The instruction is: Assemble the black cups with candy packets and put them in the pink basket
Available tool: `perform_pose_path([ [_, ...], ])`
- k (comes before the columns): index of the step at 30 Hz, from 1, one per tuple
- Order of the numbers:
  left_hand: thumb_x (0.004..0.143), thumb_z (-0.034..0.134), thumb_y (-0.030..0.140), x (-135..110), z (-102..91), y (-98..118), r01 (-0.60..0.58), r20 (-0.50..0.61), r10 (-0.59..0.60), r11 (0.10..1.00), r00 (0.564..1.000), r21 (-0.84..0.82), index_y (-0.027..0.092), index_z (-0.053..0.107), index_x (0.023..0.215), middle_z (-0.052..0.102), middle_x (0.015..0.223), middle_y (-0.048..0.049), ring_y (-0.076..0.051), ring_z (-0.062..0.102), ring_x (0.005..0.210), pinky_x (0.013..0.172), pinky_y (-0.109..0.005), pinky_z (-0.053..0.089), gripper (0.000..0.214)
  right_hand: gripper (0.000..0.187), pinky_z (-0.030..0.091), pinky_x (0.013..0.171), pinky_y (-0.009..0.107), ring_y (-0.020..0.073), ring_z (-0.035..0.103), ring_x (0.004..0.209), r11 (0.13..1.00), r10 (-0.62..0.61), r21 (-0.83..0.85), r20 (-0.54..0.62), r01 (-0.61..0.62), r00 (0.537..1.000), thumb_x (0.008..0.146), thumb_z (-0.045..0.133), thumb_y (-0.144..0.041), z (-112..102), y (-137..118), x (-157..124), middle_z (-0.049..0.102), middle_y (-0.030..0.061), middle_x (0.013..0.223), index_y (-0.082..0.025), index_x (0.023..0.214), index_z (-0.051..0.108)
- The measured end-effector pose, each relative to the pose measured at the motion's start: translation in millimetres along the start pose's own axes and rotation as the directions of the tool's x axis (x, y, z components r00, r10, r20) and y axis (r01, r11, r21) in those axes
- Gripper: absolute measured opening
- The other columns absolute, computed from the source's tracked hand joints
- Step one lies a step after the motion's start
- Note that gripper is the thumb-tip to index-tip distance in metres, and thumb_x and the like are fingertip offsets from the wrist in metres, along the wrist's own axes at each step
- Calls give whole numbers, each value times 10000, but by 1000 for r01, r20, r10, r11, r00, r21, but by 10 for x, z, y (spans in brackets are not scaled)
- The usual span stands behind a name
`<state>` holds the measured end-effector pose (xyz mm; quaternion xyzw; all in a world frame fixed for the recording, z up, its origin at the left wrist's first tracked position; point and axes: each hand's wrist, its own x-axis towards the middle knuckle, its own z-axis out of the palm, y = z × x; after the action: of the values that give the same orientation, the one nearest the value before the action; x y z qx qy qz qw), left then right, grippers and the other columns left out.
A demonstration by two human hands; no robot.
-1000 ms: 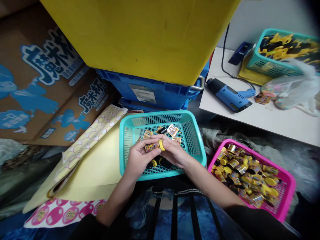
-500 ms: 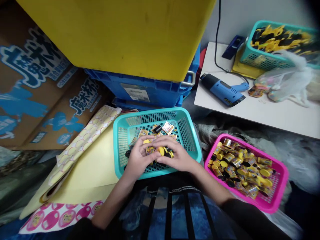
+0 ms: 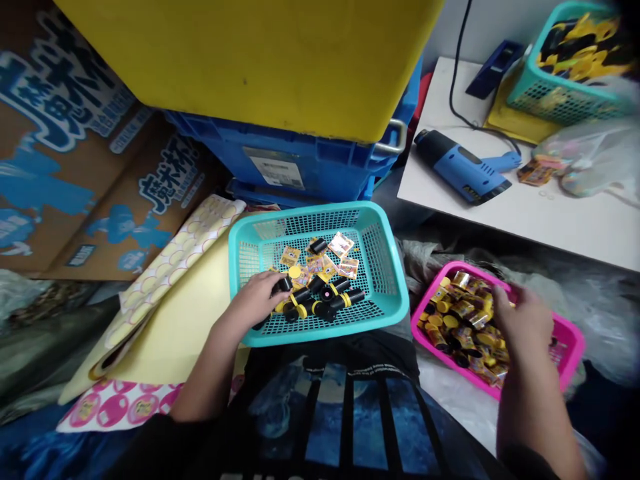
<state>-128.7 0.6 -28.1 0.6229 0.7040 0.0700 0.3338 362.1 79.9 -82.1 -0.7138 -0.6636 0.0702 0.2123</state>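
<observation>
My left hand [image 3: 254,300] is at the left side of the teal basket [image 3: 395,293], its fingers closed on a small black canister [image 3: 283,285]. Several black canisters [image 3: 345,299] with yellow rims lie in the basket below and beside it. Flat, printed yellow packets or labels [image 3: 349,268] are spread behind them. My right hand [image 3: 529,323] is over the right part of the pink basket [image 3: 570,347], thumb and fingers apart, with nothing visible between them. That basket holds a pile of small tubs [image 3: 460,310] with shiny yellow printed wraps.
Blue crates [image 3: 320,167] and a yellow bin [image 3: 260,67] rise behind the teal basket. On the white table [image 3: 450,227] at right lie a blue heat gun [image 3: 463,167], a plastic bag [image 3: 590,160] and another teal basket [image 3: 545,93]. Printed sheets [image 3: 165,313] and cartons [image 3: 100,220] are at left.
My hands, together over the teal basket before, are now apart. The right has moved across to the pink basket; the left has shifted left onto a black canister. The view has tilted slightly.
</observation>
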Motion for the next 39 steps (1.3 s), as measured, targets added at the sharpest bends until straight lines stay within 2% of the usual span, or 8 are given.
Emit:
perform_pose_path([
  [3,821,581,332,44,38,102,-41,0,41,999,999,7,216,699,1101,677,1161,-133,-320,600,1091,955,-454,437,325,327,472,768,465,341,640,909,991,-48,116,-140,65,989,875,479,-423,133,-969,37,695,163,956,-195,997,680],
  [5,846,546,345,94,43,164,-79,23,78,997,997,23,221,731,1023,690,1127,-126,-308,613,1054,925,-432,451,284,281,482,810,419,279,640,900,917,-312,276,42,289,949,888,488,-380,307,-1669,54,703,114,930,-192,955,686],
  [10,878,503,351,166,55,217,-153,55,149,984,987,89,239,755,954,730,1011,-96,-275,646,962,849,-361,467,286,210,450,808,377,285,604,976,849,-528,329,535,413,659,827,620,-262,992,-2725,61,685,151,1008,-169,989,715],
  [15,878,510,339,117,36,90,-156,37,159,986,987,-61,252,735,1017,730,1077,-78,-278,646,1018,897,-385,463,278,133,421,835,369,276,577,993,816,-577,402,541,414,612,764,698,-221,1352,-2824,162,679,116,993,-183,888,723],
  [21,783,648,328,179,-77,122,-83,-278,-86,835,957,-543,217,697,1011,704,1093,-88,-246,656,998,884,-398,503,258,70,450,691,299,163,597,743,765,-627,572,557,295,545,832,609,-242,1114,-2891,218,656,30,785,-176,827,631],
  [29,656,772,259,240,-180,354,-162,-298,-210,494,931,-854,174,655,989,639,629,38,-105,606,560,573,-223,496,363,241,416,640,279,125,519,663,491,-618,827,553,-276,559,799,632,-405,767,-3180,99,552,-16,731,-186,882,572],
  [35,656,789,295,170,-143,339,-135,-252,-294,367,922,-920,185,624,1095,695,670,10,-132,652,611,594,-244,531,482,388,387,636,289,133,482,636,579,-553,806,500,-123,666,877,506,-502,756,-3232,50,508,-13,636,-184,659,549],
  [39,628,809,295,140,-160,251,-144,-313,-367,422,876,-895,156,706,945,727,744,-25,-132,650,590,568,-256,538,361,290,429,837,382,204,574,870,668,-687,731,536,137,490,925,420,-322,861,-3001,92,645,64,882,-199,858,674],
])
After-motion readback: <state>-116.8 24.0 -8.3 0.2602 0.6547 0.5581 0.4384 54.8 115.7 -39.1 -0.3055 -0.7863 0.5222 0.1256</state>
